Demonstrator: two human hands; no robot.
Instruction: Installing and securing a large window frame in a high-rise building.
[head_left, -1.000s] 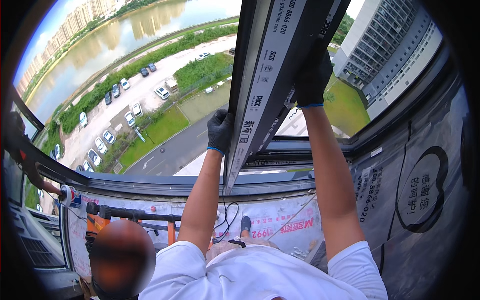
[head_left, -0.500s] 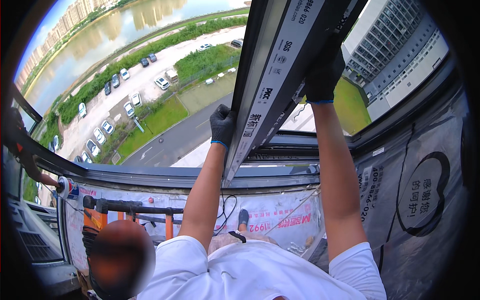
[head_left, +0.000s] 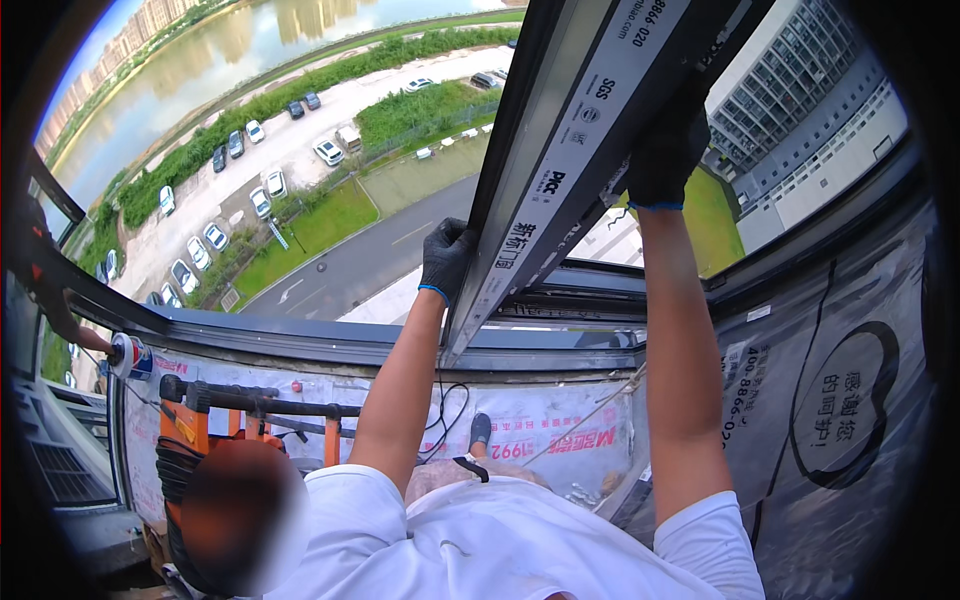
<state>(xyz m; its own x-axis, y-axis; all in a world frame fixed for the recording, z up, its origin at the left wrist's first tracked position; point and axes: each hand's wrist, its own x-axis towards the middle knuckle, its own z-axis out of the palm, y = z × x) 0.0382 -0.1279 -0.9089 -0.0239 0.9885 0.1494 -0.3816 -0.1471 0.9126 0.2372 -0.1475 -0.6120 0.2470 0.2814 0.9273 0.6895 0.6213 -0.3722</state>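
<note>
A tall dark window sash with a pale protective strip slants up in front of me. My left hand, in a dark glove with a blue cuff, is closed round its left edge. Higher up, my right hand, gloved alike, grips the sash's right side; its fingers blend into the dark profile and are partly hidden. Both arms are stretched forward. Below, the sash's lower end meets the sill of the dark window frame.
An orange ladder with black parts stands at lower left, beside a person in an orange helmet-like blur. Another person's hand touches a white tub. A black cable lies on the film-covered floor. Plastic sheeting hangs at right.
The sash's upper part and my right hand appear slightly farther right. The whole view has shifted a little too. Both hands keep their hold.
</note>
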